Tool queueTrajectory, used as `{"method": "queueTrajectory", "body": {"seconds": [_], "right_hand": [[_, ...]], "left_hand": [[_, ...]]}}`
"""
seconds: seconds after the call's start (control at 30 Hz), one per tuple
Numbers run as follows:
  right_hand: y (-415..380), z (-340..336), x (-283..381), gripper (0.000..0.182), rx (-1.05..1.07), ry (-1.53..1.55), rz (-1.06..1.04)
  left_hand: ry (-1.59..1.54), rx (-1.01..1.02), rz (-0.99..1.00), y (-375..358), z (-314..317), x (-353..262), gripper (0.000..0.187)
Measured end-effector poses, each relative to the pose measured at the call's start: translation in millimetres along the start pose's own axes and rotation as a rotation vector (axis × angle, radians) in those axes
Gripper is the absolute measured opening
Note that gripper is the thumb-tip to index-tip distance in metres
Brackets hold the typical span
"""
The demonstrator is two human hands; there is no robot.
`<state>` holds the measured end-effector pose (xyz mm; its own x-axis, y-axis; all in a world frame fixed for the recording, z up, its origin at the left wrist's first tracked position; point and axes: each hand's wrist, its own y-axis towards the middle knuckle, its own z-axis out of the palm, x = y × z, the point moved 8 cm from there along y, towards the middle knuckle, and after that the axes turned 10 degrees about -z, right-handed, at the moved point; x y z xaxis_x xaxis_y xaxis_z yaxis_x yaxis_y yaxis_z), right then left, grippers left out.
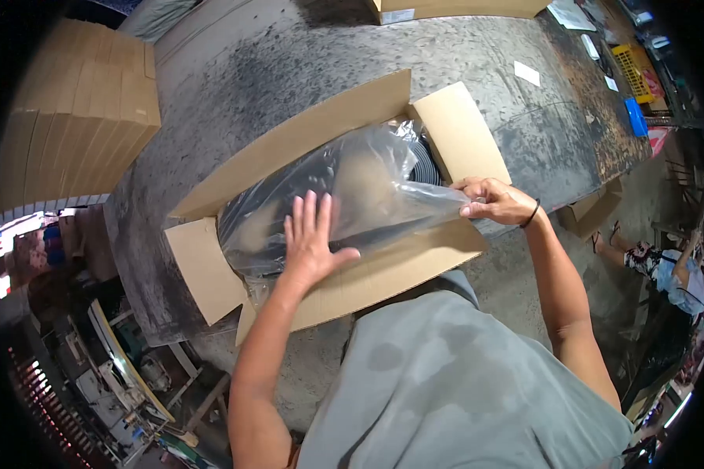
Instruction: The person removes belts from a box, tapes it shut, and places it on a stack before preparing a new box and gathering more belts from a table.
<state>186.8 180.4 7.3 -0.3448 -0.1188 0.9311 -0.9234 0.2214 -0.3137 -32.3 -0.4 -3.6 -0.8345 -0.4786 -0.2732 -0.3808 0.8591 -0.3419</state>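
An open cardboard box (305, 152) stands on the table with its flaps folded outward. A clear plastic bag (360, 176) lies inside it, over dark contents. Black ribbed round pieces (425, 162) show at the box's right end; the rest is blurred by the plastic. My left hand (311, 246) rests flat on the bag with its fingers spread. My right hand (497, 201) pinches the gathered right end of the bag between thumb and fingers, above the box's right front corner.
Stacked flat cardboard boxes (86, 117) stand at the left of the worn grey table (235, 86). Another carton (461, 8) sits at the far edge. A white paper (526, 73), a blue object (636, 117) and a yellow basket (632, 74) lie to the right. A person (677, 273) is beyond.
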Motion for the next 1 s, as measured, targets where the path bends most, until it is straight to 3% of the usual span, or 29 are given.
{"method": "queueTrajectory", "body": {"seconds": [0.13, 0.17, 0.23, 0.27, 0.33, 0.37, 0.4, 0.43, 0.47, 0.5, 0.53, 0.6, 0.63, 0.7, 0.73, 0.93, 0.97, 1.0], "right_hand": [[13.1, 26.8, -7.2, 0.010, 0.197, 0.292, -0.114], [16.2, 29.3, 13.5, 0.010, 0.205, 0.242, -0.022], [23.6, 42.6, 18.7, 0.009, 0.270, 0.252, -0.061], [25.2, 45.9, 24.4, 0.010, 0.309, 0.192, -0.063], [27.1, 48.6, 27.8, 0.012, 0.353, 0.175, -0.080], [27.2, 52.1, 27.8, 0.014, 0.432, 0.165, -0.094], [27.7, 49.1, 20.3, 0.014, 0.432, 0.155, -0.092], [29.3, 40.1, 8.9, 0.015, 0.285, 0.464, -0.032], [35.9, 35.2, -5.6, 0.016, 0.155, 0.771, 0.034], [44.5, 31.2, -30.4, 0.020, 0.070, 0.666, 0.168], [62.8, 26.9, -60.6, 0.017, 0.042, 0.306, 0.163], [85.2, 35.5, -69.6, 0.020, 0.091, -0.572, -0.257], [87.0, 47.2, -62.7, 0.028, 0.198, -0.686, -0.277], [87.8, 75.9, -44.9, 0.042, 0.409, -0.863, -0.199], [87.7, 81.7, -34.6, 0.038, 0.435, -0.930, -0.179], [102.1, 82.4, -49.0, 0.034, 0.374, -1.029, -0.179], [104.0, 70.7, -64.5, 0.033, 0.295, -0.911, 0.094], [112.5, 74.0, -113.6, 0.032, 0.276, -0.999, -0.136]], "left_hand": [[0.052, 0.005, 0.170, -14.3, 35.8, -12.2, 0.097], [0.075, 0.053, 0.165, -8.9, 42.0, -12.1, 0.098], [0.055, 0.185, 0.098, -5.5, 37.8, -34.7, 0.104], [-0.124, -0.010, 0.218, -3.9, 29.0, -48.8, 0.085], [-0.145, 0.056, 0.272, 9.8, 34.1, -70.6, 0.048], [-0.142, 0.047, 0.281, 15.7, 41.6, -72.1, 0.048], [-0.175, -0.032, 0.295, 22.8, 51.2, -69.7, 0.034], [-0.207, -0.116, 0.292, 26.0, 57.2, -66.6, 0.022], [-0.209, -0.134, 0.252, 28.7, 69.1, -57.8, 0.022], [-0.205, -0.147, 0.291, 26.1, 77.3, -52.5, 0.020], [-0.205, -0.171, 0.332, 23.8, 70.4, -56.5, 0.019], [-0.207, -0.255, 0.262, 15.5, 52.9, -65.4, 0.019], [-0.206, -0.216, 0.273, 16.2, 46.2, -72.6, 0.020], [-0.204, -0.180, 0.252, 15.0, 45.3, -70.8, 0.021], [-0.196, -0.239, 0.309, 14.7, 42.5, -73.2, 0.020], [-0.248, -0.327, 0.305, 1.5, 4.0, -69.7, 0.010], [-0.300, -0.416, 0.334, 0.2, 2.4, -77.4, 0.010], [-0.348, -0.506, 0.363, 0.0, 0.6, -85.1, 0.010]]}}
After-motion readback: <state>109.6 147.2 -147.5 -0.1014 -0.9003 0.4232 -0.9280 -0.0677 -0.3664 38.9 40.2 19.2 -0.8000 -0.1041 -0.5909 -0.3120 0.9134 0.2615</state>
